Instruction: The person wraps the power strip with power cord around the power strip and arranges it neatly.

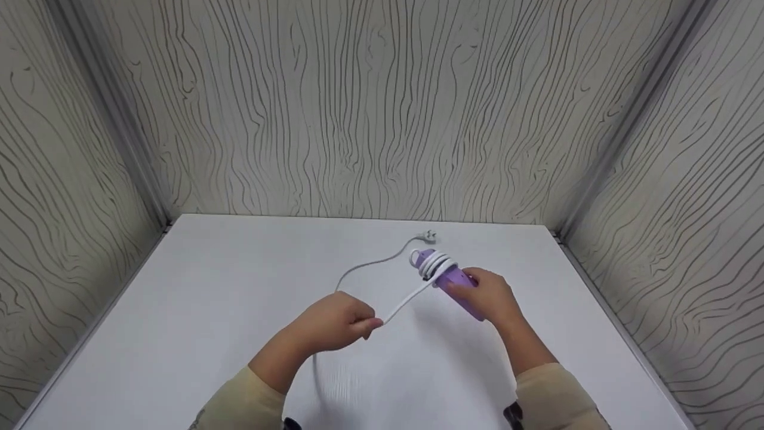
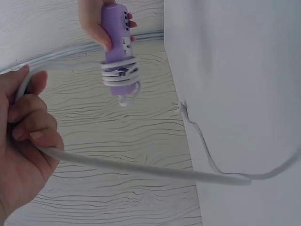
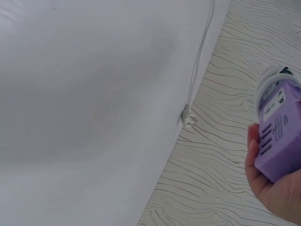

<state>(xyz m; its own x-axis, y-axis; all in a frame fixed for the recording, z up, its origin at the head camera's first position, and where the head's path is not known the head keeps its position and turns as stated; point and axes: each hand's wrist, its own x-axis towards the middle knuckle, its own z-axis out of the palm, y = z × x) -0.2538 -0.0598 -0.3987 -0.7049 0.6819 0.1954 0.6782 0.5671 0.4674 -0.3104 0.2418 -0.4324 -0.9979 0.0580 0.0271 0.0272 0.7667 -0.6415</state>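
My right hand (image 1: 490, 295) grips the lower end of a purple power strip (image 1: 455, 278), which is tilted above the table. Sockets and a row of slots show on its face in the right wrist view. Several turns of white cord (image 2: 120, 73) wrap round its far end. From these turns the cord runs taut to my left hand (image 1: 337, 322), whose curled fingers (image 2: 35, 117) hold it. Past the left hand the cord loops down and back over the table to a plug (image 1: 428, 236) lying near the back edge.
A white table (image 1: 239, 269) lies under both hands. Wood-grain panels (image 1: 370, 107) stand behind it and along both sides, meeting at grey corner posts (image 1: 632, 119).
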